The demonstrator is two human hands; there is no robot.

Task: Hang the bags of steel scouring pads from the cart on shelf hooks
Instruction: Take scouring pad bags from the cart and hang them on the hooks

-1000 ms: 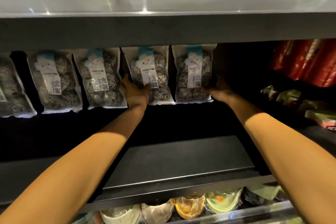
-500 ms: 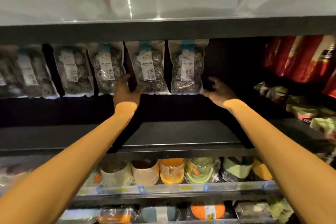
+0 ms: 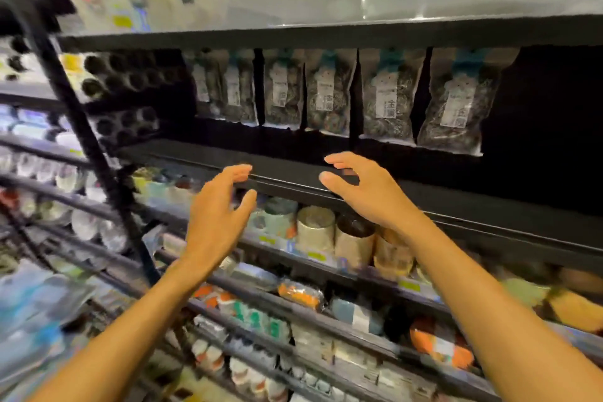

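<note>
Fingers (image 3: 239,170) of left hand (image 3: 213,222) and right hand (image 3: 368,196) apart, relaxed, holding nothing. Bags of scouring pads (image 3: 388,101) hang in a row above the fingers, untouched. Cart not in view; whether more bags remain cannot be told.

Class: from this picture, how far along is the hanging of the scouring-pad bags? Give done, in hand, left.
Done: a row of bags hangs under the dark shelf. In hand: nothing; left hand and right hand are open, below the bags, touching none. Left: the cart is out of view, so unknown.
</note>
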